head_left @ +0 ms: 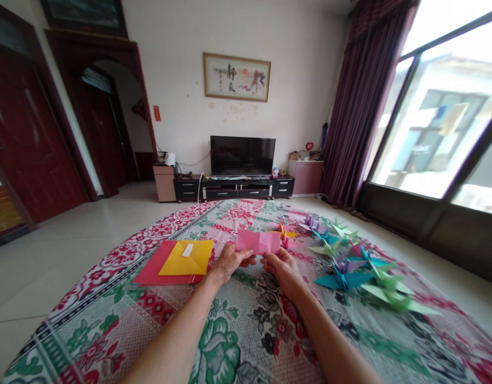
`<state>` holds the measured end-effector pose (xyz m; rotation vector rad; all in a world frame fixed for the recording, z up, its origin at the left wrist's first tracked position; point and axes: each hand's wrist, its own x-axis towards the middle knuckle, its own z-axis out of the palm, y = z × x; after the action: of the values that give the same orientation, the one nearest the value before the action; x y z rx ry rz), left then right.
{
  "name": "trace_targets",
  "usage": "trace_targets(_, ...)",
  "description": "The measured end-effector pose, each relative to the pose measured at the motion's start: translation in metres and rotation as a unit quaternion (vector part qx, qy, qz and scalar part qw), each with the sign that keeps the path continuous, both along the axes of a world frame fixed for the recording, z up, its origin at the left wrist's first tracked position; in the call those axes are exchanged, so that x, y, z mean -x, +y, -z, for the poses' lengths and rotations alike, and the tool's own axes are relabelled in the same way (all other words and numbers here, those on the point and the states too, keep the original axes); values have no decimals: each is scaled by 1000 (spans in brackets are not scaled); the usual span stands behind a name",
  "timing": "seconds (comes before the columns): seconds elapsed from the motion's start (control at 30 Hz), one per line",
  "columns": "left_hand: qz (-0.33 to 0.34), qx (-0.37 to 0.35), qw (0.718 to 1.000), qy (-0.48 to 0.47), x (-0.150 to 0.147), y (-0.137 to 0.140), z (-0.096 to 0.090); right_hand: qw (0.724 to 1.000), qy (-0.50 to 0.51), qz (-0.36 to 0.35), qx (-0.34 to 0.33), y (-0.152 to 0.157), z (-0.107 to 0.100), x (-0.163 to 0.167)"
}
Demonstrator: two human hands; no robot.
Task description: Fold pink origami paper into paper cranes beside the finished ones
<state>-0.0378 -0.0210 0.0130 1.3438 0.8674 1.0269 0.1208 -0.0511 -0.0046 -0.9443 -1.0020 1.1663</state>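
Note:
A pink sheet of paper [259, 241], folded to a rectangle with a crease down its middle, is held up between both hands just above the cloth. My left hand [229, 262] pinches its lower left edge, thumb on the near face. At the lower right corner my right hand [284, 266] grips it between thumb and fingers. Left of my left hand lie a yellow envelope [193, 260] with a small white strip on it and, beneath that, red paper or envelopes [156, 266]. Just behind the pink paper stands an orange paper crane [285, 233].
Many folded paper cranes, such as a blue one [344, 280] and a light green one [396, 290], spread over the right side of the patterned tablecloth [214, 341]. Beyond the table are a television [243, 156] on a low black cabinet [220, 191] and a dark purple curtain [350, 106].

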Motion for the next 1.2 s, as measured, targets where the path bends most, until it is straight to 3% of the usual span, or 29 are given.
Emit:
trace_targets(0.27,54,24,998,-9,2,-2,-1,1000,18,8,5,-1,-1,1)
trace_targets(0.47,23,13,999,-29,-2,-3,-2,1000,5,15,-2,0,-2,3)
trace_targets(0.67,-7,53,997,-60,-6,-5,-2,999,-20,35,-22,0,-1,5)
trace_targets(0.83,-11,61,998,-33,-4,-4,-3,997,-57,29,-34,-1,-2,7)
trace_targets(1.2,1,9,1000,27,-2,2,5,995,-93,19,-40,-3,-4,6)
